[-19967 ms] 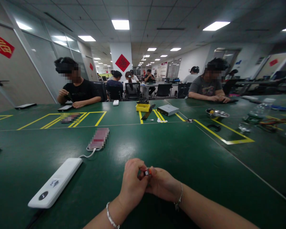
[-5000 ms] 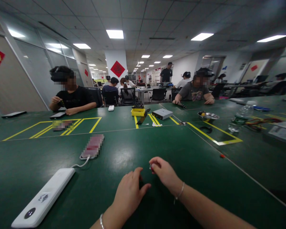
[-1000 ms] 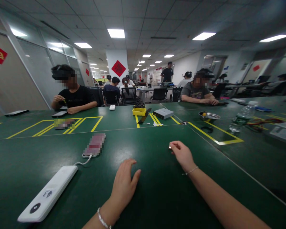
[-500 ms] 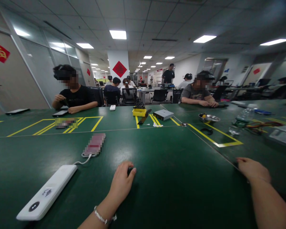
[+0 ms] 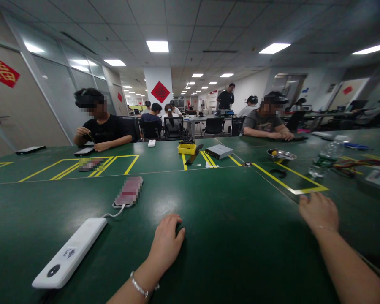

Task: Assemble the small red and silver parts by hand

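Note:
My left hand (image 5: 167, 238) rests on the green table (image 5: 234, 253) near the middle. Its fingers are loosely bent, the thumb stands apart, and nothing shows between them. Farther right, my right hand (image 5: 319, 211) is low over the table, close to the seam and the near corner of a yellow tape outline (image 5: 310, 190). Only the back of this hand faces me. Its fingertips are hidden, so whatever they may hold cannot be seen.
On the left lies a white power bank (image 5: 71, 253), cabled to a phone (image 5: 128, 192). Farther back are a yellow tray (image 5: 186, 149), a grey box (image 5: 219, 151), a metal bowl (image 5: 281, 156) and a plastic bottle (image 5: 326, 158). Two people sit across the table.
A second ago my right hand pinched a small shiny piece near the middle; it has since swung right, and that piece is out of sight. My left hand has hardly moved.

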Motion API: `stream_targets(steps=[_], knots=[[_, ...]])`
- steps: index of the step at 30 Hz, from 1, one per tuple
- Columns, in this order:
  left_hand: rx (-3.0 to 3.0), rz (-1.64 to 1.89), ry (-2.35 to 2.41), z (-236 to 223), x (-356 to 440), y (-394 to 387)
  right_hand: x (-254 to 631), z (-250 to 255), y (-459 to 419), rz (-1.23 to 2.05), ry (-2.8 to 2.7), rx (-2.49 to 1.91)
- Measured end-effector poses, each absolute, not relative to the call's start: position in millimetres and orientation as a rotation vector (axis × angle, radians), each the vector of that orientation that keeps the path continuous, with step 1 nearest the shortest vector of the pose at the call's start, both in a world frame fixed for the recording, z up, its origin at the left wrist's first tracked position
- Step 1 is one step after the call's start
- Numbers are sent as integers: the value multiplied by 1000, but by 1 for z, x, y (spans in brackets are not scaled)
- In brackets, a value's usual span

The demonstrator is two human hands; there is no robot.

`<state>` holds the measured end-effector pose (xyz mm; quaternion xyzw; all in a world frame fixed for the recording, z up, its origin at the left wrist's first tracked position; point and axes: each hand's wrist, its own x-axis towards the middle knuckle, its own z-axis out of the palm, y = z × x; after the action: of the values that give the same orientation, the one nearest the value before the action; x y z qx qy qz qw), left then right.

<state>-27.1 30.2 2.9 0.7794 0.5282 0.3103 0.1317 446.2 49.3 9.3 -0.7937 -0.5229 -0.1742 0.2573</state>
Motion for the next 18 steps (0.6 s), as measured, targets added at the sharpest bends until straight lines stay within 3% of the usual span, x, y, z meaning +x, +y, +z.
stream_targets(steps=[4, 10, 14, 18], knots=[[2397, 852, 1511, 6, -23, 24, 342, 22, 69, -413, -1685, -2021], [2531, 610, 1442, 2, -20, 20, 191, 15, 36, 112, -2361, -1395], [2571, 469, 1367, 0, -19, 18, 160, 6, 11, 380, -2518, -1238], [2533, 491, 1382, 2, -21, 19, 185, 15, 25, 256, -2516, -1327]])
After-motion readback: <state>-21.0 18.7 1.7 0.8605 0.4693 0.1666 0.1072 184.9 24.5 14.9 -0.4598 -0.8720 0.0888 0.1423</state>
